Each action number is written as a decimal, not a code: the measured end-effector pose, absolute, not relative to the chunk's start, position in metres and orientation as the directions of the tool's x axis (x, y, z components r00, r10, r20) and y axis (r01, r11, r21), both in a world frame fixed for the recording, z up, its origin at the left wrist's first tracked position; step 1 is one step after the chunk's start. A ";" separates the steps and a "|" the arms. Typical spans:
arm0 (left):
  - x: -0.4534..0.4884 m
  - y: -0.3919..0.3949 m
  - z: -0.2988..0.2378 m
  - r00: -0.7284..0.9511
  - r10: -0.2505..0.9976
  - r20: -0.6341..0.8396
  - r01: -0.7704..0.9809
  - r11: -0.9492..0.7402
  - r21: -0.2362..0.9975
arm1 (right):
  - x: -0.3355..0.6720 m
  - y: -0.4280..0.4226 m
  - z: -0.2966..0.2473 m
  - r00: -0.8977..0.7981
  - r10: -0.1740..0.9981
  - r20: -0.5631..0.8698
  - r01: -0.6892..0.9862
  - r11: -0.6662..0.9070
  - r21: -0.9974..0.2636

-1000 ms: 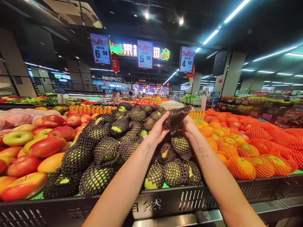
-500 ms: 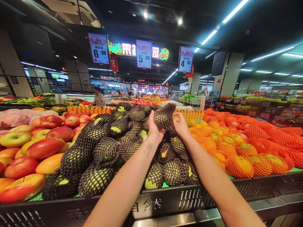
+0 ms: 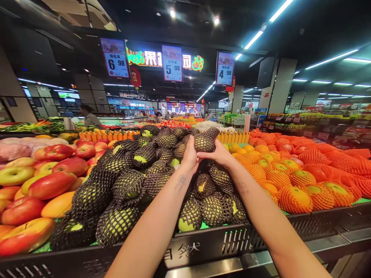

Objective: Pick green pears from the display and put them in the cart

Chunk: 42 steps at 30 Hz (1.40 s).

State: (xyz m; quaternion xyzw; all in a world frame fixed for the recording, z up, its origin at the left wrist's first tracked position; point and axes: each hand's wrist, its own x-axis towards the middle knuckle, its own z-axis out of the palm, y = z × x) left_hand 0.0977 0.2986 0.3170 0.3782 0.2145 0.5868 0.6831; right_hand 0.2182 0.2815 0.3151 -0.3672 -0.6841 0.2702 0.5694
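Observation:
Above the middle of the fruit display, a green apple in a black foam net (image 3: 204, 141) is held up between my two hands. My left hand (image 3: 190, 157) grips it from the left, thumb raised along its near side. From the right, my right hand (image 3: 220, 154) cups it, thumb at the net's edge and fingers reaching under it towards my left hand. The net's loose end points up and to the right. Beneath and around my hands lies a pile of similar netted green apples (image 3: 127, 181), some with bare green skin showing.
Red and yellow apples (image 3: 52, 181) lie on the left, oranges in orange nets (image 3: 295, 200) on the right. A black slatted rail (image 3: 208, 245) edges the front. A low orange fence (image 3: 108, 135) stands behind. Price signs (image 3: 172, 63) hang above. A person (image 3: 91, 119) is at the back left.
My right hand has turned from pinching the net's edge to cupping the apple from below and the right. The net's loose end now tilts further right. The person behind has shifted left in view.

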 end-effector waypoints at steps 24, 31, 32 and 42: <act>0.091 0.314 0.310 0.326 0.798 0.506 -0.718 -0.139 0.682 | 0.243 0.268 0.335 -0.349 0.901 0.258 -0.406 0.103 -0.908; 0.084 0.309 0.316 0.485 0.650 0.585 -0.659 -0.168 0.733 | 0.258 0.256 0.344 -0.380 0.916 0.131 -0.378 -0.024 -0.926; 0.082 0.309 0.316 0.497 0.644 0.582 -0.634 -0.189 0.750 | 0.256 0.255 0.344 -0.339 0.932 0.127 -0.388 -0.016 -0.922; 0.081 0.329 0.306 0.244 0.778 0.578 -0.278 -0.515 0.811 | 0.224 0.285 0.327 0.199 0.975 0.101 -0.436 0.181 -0.881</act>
